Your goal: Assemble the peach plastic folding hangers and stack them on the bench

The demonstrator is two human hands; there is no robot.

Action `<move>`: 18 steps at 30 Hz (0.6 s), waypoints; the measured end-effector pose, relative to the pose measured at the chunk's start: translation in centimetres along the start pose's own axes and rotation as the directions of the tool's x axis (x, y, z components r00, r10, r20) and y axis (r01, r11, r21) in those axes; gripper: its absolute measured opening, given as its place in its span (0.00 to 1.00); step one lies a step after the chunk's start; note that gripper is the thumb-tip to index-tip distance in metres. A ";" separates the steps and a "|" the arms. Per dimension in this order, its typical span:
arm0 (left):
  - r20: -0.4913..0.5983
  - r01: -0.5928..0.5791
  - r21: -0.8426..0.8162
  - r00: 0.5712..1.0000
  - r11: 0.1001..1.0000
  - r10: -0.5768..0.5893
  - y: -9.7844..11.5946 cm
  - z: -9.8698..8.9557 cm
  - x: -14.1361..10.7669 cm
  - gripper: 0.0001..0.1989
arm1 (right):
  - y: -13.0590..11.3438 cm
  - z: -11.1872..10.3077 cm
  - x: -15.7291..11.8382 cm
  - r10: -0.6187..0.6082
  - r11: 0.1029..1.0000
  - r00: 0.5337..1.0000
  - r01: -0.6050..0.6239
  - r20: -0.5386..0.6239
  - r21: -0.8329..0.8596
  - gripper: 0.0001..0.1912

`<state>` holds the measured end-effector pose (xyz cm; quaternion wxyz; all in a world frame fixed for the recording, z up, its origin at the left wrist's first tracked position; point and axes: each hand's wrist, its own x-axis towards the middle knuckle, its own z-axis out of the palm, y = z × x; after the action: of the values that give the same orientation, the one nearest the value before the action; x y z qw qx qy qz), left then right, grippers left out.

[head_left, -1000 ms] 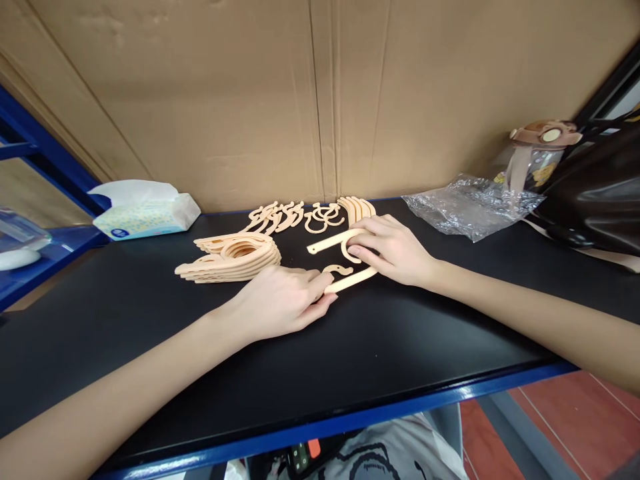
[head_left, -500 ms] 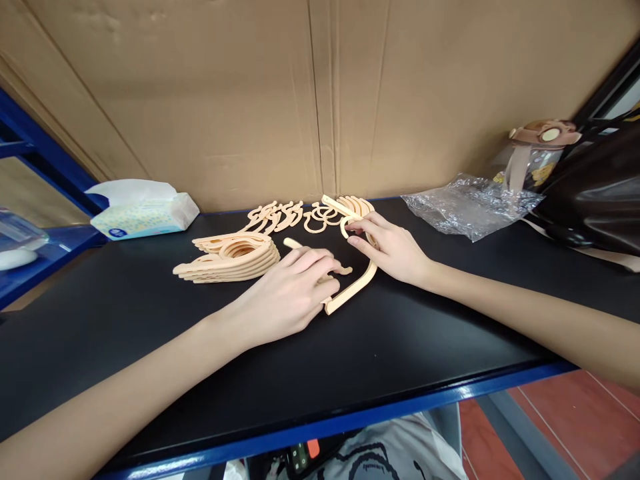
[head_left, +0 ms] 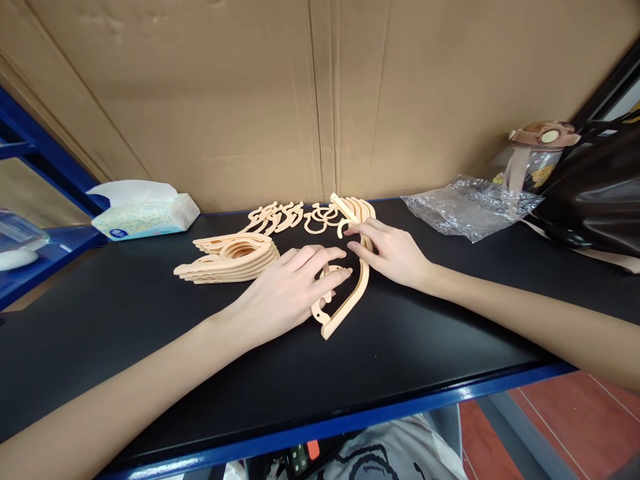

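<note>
Head-height view, forward and down

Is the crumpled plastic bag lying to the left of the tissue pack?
No, the plastic bag lies on the right, far from the tissue pack.

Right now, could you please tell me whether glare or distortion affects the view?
Head view: bright glints on the clear plastic and blue table edge, soft sheen on the black tabletop; wide-angle stretching towards the borders.
</note>
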<state>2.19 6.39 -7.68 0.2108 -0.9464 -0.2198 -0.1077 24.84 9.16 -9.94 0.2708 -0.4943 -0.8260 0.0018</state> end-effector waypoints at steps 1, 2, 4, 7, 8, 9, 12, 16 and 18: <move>0.004 -0.003 -0.006 1.000 1.000 0.003 0.0 -0.1 0.0 0.21 | 0.0 0.0 0.0 -0.004 1.000 1.000 0.004 0.000 -0.002 0.14; 0.011 -0.010 -0.017 1.000 1.000 0.010 0.1 -0.1 0.1 0.20 | -0.1 0.0 0.0 -0.007 1.000 1.000 0.007 0.000 -0.003 0.14; 0.029 -0.022 -0.053 0.999 0.998 0.023 0.1 -0.3 0.2 0.17 | -0.1 0.0 0.0 -0.011 1.000 1.000 0.011 0.003 -0.004 0.13; 0.049 -0.024 -0.105 0.998 0.994 0.029 0.2 -0.3 0.3 0.15 | -0.2 0.0 -0.1 -0.018 1.000 1.000 0.018 0.008 -0.009 0.13; 0.048 -0.022 -0.114 0.998 0.993 0.028 0.2 -0.3 0.3 0.15 | -0.2 0.0 -0.1 -0.020 1.000 1.000 0.020 0.007 -0.011 0.13; 0.044 -0.022 -0.117 0.999 0.993 0.027 0.2 -0.2 0.2 0.16 | -0.2 0.0 0.0 -0.022 1.000 1.000 0.022 0.007 -0.013 0.13; 0.037 -0.013 -0.110 0.999 0.994 0.017 0.2 -0.2 0.2 0.17 | -0.2 0.1 0.0 -0.022 0.999 1.000 0.022 0.006 -0.023 0.13; 0.035 0.004 -0.144 0.999 0.990 0.001 0.2 -0.5 0.2 0.13 | -0.2 0.1 0.0 -0.024 0.999 1.000 0.024 0.012 -0.037 0.13; 0.051 -0.009 -0.207 0.998 0.978 0.020 0.3 -0.8 0.2 0.16 | -0.2 0.0 -0.1 -0.028 0.999 0.999 0.029 0.016 -0.040 0.13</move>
<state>2.47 5.89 -7.05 0.1063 -0.9673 -0.2060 -0.1033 24.70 9.01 -9.92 0.2543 -0.4877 -0.8350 -0.0147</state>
